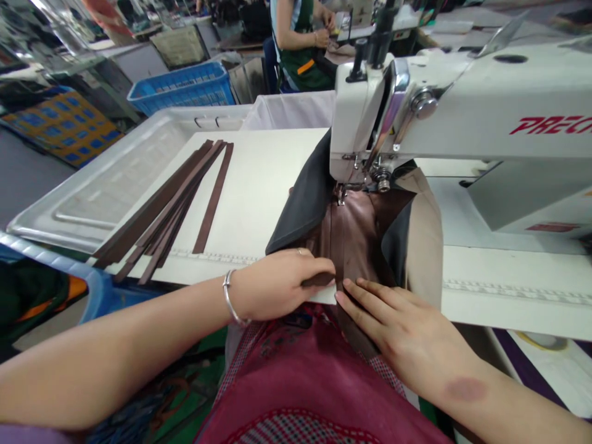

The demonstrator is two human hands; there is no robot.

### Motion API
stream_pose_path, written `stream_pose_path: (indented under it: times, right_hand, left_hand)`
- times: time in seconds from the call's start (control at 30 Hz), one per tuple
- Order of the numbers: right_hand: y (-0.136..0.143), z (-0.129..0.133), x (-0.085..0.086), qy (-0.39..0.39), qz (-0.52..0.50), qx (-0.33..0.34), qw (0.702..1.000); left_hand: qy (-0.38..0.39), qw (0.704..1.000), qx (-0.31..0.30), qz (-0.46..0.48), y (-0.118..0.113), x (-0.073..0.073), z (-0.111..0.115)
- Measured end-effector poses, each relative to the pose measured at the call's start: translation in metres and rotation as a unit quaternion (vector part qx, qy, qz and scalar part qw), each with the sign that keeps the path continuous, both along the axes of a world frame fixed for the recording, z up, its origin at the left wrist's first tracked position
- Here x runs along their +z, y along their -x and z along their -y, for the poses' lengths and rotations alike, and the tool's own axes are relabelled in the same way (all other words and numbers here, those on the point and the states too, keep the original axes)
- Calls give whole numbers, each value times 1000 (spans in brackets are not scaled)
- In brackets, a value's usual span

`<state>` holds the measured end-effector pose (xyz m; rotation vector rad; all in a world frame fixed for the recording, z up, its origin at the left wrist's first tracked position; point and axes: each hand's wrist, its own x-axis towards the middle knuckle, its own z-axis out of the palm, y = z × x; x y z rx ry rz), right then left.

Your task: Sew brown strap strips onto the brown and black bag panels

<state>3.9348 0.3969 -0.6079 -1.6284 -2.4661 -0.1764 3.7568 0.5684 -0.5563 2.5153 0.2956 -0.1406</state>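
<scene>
A shiny brown piece of material (354, 231) lies under the presser foot of a white sewing machine (462, 111), with dark grey material (303, 203) folded at its left and beige material (423, 228) at its right. My left hand (282, 280) is closed at the table's front edge, its fingers curled round a piece of brown material beside the seam. My right hand (393, 317) rests with fingers stretched out on the brown material, just right of my left hand. Several brown strips (171, 209) lie fanned out on the white table to the left; one lies apart.
A clear plastic tray (60, 216) stands left of the table (259, 179). Behind are a blue basket (185, 89) and an orange and blue crate (60, 126). A person in a green apron (300, 61) works beyond. A tape roll (541, 340) sits at lower right.
</scene>
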Motion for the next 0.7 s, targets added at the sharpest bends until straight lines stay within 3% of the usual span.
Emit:
stream_pose_path:
  times: [0.1,0.17,0.37,0.5,0.6,0.7]
  right_hand:
    - [-1,1,-1,11,-6,5,1000]
    - [-2,1,-1,16,-8,6,1000]
    - [-3,-2,0,25,-14,9,1000]
    - [-4,-3,1,22,-16,10,1000]
    - [-4,-3,2,21,-34,3,999]
    - [-3,-2,1,24,-71,-25,997]
  left_hand:
    - [39,997,70,4,-8,2,-8]
    - [33,996,82,6,-10,3,-12]
    - [-32,999,7,-2,-17,6,-16]
    - [-59,998,2,-22,-24,12,-14]
    - [-96,994,-4,-47,-24,12,-2]
    - [-168,983,-55,-53,-16,6,20]
